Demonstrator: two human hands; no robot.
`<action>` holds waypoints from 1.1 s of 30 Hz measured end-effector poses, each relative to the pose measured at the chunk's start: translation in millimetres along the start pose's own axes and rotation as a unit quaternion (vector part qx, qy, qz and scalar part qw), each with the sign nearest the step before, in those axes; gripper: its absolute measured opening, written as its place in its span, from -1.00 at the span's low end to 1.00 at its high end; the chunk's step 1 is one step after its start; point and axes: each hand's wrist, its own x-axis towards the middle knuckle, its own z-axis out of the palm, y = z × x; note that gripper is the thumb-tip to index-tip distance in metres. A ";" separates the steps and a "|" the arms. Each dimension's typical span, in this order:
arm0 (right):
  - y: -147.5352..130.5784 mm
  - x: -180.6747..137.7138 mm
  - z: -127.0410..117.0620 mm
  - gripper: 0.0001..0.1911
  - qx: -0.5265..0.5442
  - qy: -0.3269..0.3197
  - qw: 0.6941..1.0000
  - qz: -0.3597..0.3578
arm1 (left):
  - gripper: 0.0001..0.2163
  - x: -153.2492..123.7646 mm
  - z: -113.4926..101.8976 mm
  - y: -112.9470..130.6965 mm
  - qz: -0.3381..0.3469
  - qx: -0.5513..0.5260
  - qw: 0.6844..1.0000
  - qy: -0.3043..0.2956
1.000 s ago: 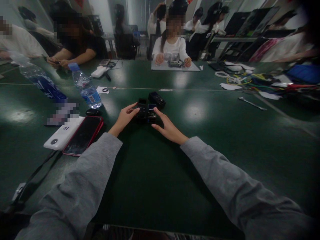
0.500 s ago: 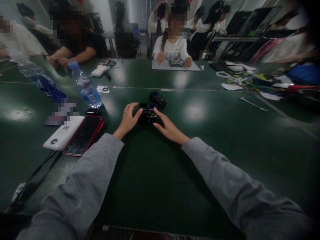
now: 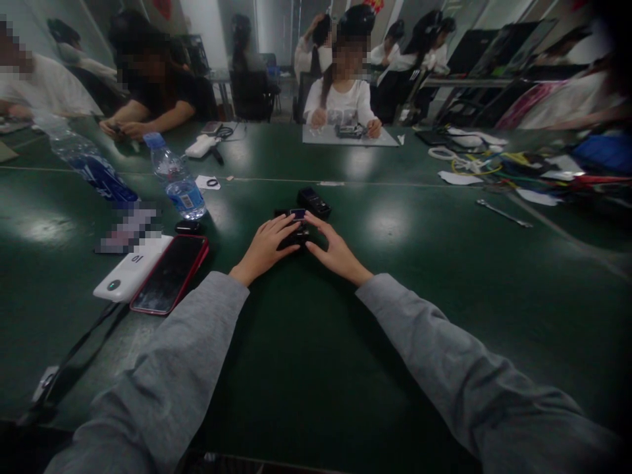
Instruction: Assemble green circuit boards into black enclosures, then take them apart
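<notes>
A small black electronic device (image 3: 301,233) with a little screen lies on the green table between my hands. My left hand (image 3: 266,245) reaches over its left part, fingers across the top and thumb along the near side, hiding much of it. From the right, my right hand (image 3: 334,251) holds its edge, index finger near the screen and thumb low in front. Just behind sits a second black device (image 3: 315,202), lying flat with its face up and touched by neither hand.
To the left are a red-edged phone (image 3: 170,273), a white power bank (image 3: 131,270) with a strap, a black case (image 3: 188,226) and water bottles (image 3: 185,194). A wrench (image 3: 503,213) and tangled cables (image 3: 474,161) lie right. Across the table, a person (image 3: 340,102) works at a grey mat.
My left hand has moved right onto the black device, covering the left part that was exposed. My right hand stays at its right edge. The view has shifted slightly.
</notes>
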 end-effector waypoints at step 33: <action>9.2 -11.2 -11.5 -0.73 -0.258 0.191 0.947 0.031 | -0.69 3.3 -0.5 1.9 0.015 -0.011 0.999 0.035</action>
